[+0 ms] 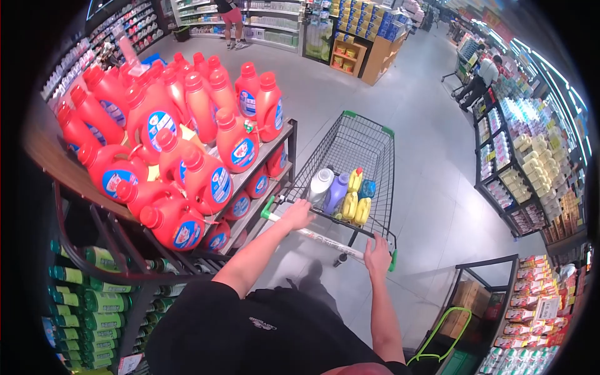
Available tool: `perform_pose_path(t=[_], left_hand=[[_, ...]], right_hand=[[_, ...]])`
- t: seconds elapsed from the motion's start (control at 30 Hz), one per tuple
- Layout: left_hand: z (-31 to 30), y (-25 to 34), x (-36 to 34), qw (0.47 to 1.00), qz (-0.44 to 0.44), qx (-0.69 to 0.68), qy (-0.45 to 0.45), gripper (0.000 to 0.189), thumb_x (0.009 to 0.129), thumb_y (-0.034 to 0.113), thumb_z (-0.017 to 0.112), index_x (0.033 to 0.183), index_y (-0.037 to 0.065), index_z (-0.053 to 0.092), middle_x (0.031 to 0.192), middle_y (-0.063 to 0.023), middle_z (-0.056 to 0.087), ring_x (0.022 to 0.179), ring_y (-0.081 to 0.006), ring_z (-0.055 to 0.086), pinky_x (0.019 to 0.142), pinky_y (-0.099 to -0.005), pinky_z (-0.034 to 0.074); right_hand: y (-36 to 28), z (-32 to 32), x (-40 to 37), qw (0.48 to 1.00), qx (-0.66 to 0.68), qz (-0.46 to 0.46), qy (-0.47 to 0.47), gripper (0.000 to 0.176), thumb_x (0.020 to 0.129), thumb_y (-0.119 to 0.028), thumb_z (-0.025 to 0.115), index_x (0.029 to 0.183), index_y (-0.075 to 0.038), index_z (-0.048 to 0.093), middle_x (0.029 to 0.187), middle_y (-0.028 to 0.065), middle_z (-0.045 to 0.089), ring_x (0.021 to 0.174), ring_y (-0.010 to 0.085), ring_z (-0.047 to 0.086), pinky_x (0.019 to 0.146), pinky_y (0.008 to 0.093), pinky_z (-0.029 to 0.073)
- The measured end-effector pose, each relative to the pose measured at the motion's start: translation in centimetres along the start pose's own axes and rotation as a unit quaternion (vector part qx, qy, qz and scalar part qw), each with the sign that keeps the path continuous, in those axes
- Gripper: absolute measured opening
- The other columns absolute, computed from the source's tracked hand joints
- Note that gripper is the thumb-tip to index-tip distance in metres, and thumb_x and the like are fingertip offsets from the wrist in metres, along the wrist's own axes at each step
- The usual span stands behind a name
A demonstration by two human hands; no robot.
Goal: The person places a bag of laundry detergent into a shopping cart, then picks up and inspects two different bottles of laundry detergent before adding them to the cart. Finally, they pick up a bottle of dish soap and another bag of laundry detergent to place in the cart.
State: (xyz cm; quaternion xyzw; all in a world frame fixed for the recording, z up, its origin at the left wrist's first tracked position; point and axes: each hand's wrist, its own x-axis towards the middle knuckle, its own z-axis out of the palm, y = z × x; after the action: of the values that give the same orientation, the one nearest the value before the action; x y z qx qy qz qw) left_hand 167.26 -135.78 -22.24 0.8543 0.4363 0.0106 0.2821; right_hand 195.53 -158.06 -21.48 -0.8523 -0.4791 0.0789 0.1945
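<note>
A wire shopping cart [369, 140] with green corners stands in front of me. My left hand [297, 215] is over the left part of its white handle [331, 242], fingers stretched forward and apart. Near the handle's right end, my right hand [377, 255] is on the bar, its fingers partly hidden. Inside the cart, close to the handle, are a white bottle [320, 182], a purple bottle [336, 192], several yellow bottles [355, 180] and a blue item [368, 189] whose kind I cannot make out.
At left, a display stand [265, 159] bears many red detergent jugs [199, 103], close beside the cart. Green bottles [103, 294] fill a lower rack. Stocked shelves [509, 169] line the right. A person [484, 78] stands by another cart; someone in pink shorts [232, 22] stands farther back.
</note>
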Motion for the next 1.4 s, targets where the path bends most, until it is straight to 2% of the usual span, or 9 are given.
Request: perform_pose_path(t=[0.27, 0.47, 0.53, 0.57, 0.67, 0.7, 0.8, 1.1, 1.4], left_hand=[[0.2, 3.8, 6.8, 0.999, -0.041, -0.01, -0.01, 0.064, 0.097, 0.042, 0.069, 0.14, -0.003, 0.056, 0.14, -0.0253, 0.057, 0.137, -0.0414, 0.049, 0.119, -0.0475, 0.039], [-0.8, 2.8, 10.6, 0.998, 0.033, -0.037, -0.03, 0.06, 0.1, 0.039, 0.065, 0.146, 0.001, 0.054, 0.147, -0.0233, 0.055, 0.142, -0.0378, 0.048, 0.12, -0.0461, 0.039], [-0.3, 3.0, 11.2, 0.998, 0.022, -0.055, 0.022, 0.057, 0.102, 0.037, 0.063, 0.146, 0.003, 0.054, 0.148, -0.023, 0.055, 0.143, -0.0373, 0.048, 0.12, -0.0465, 0.04], [0.0, 3.2, 11.7, 0.997, 0.018, -0.064, 0.048, 0.056, 0.102, 0.036, 0.062, 0.146, 0.003, 0.054, 0.148, -0.0229, 0.055, 0.143, -0.0371, 0.048, 0.12, -0.0467, 0.04], [-0.7, 4.1, 12.9, 0.994, -0.027, -0.076, 0.074, 0.053, 0.104, 0.036, 0.06, 0.145, 0.003, 0.055, 0.146, -0.0229, 0.058, 0.14, -0.0381, 0.051, 0.119, -0.0472, 0.041], [-0.9, 4.1, 13.6, 0.994, -0.026, -0.073, 0.078, 0.052, 0.104, 0.035, 0.06, 0.144, 0.003, 0.055, 0.145, -0.0228, 0.058, 0.139, -0.0381, 0.051, 0.118, -0.0472, 0.042], [-1.4, 3.1, 15.7, 0.994, -0.022, -0.066, 0.088, 0.051, 0.103, 0.034, 0.06, 0.142, 0.002, 0.056, 0.143, -0.0228, 0.059, 0.138, -0.0382, 0.053, 0.117, -0.0471, 0.043], [-3.2, -0.9, 21.3, 0.99, -0.02, -0.083, 0.116, 0.053, 0.095, 0.027, 0.067, 0.139, 0.0, 0.055, 0.135, -0.0213, 0.06, 0.133, -0.0379, 0.055, 0.107, -0.049, 0.052], [-5.3, -3.8, 29.5, 0.987, -0.048, -0.115, 0.101, 0.06, 0.091, 0.019, 0.071, 0.145, 0.004, 0.051, 0.134, -0.02, 0.055, 0.135, -0.0402, 0.05, 0.111, -0.0491, 0.048]], right_hand=[[5.3, -0.9, 12.3, 0.997, 0.017, -0.073, -0.012, 0.039, 0.101, -0.038, 0.061, 0.133, -0.016, 0.067, 0.132, 0.0101, 0.07, 0.128, 0.0307, 0.064, 0.095, 0.0459, 0.058], [8.4, -0.3, 21.2, 0.993, 0.005, -0.11, -0.052, 0.039, 0.103, -0.04, 0.059, 0.135, -0.019, 0.065, 0.138, 0.0107, 0.067, 0.128, 0.0311, 0.064, 0.096, 0.0469, 0.057], [8.7, 0.0, 23.8, 0.992, 0.01, -0.105, -0.067, 0.04, 0.103, -0.041, 0.058, 0.136, -0.018, 0.065, 0.137, 0.0122, 0.067, 0.127, 0.032, 0.064, 0.096, 0.0477, 0.057], [8.7, 0.2, 25.3, 0.99, 0.027, -0.079, -0.11, 0.048, 0.108, -0.048, 0.049, 0.142, -0.017, 0.061, 0.147, 0.0164, 0.061, 0.132, 0.0378, 0.061, 0.105, 0.0496, 0.052], [6.0, 2.4, 28.2, 0.994, 0.033, 0.008, -0.102, 0.046, 0.107, -0.047, 0.052, 0.136, -0.012, 0.063, 0.137, 0.0209, 0.065, 0.127, 0.0411, 0.063, 0.099, 0.0522, 0.055], [3.6, 1.1, 28.4, 0.993, 0.028, 0.036, -0.107, 0.05, 0.108, -0.048, 0.05, 0.136, -0.009, 0.063, 0.14, 0.0214, 0.063, 0.129, 0.0426, 0.061, 0.099, 0.0531, 0.054], [3.0, 3.0, 30.7, 0.998, -0.004, -0.012, -0.064, 0.049, 0.108, -0.047, 0.05, 0.136, -0.008, 0.063, 0.142, 0.0211, 0.061, 0.13, 0.0415, 0.06, 0.098, 0.0529, 0.054], [-0.5, 5.2, 37.4, 0.998, 0.0, -0.004, -0.067, 0.048, 0.106, -0.043, 0.054, 0.138, -0.008, 0.063, 0.144, 0.0256, 0.059, 0.132, 0.0423, 0.058, 0.102, 0.0518, 0.053], [-2.5, 8.5, 47.6, 0.995, -0.021, -0.029, -0.088, 0.044, 0.105, -0.041, 0.056, 0.137, -0.012, 0.063, 0.149, 0.0237, 0.055, 0.125, 0.0422, 0.064, 0.099, 0.0508, 0.054]])
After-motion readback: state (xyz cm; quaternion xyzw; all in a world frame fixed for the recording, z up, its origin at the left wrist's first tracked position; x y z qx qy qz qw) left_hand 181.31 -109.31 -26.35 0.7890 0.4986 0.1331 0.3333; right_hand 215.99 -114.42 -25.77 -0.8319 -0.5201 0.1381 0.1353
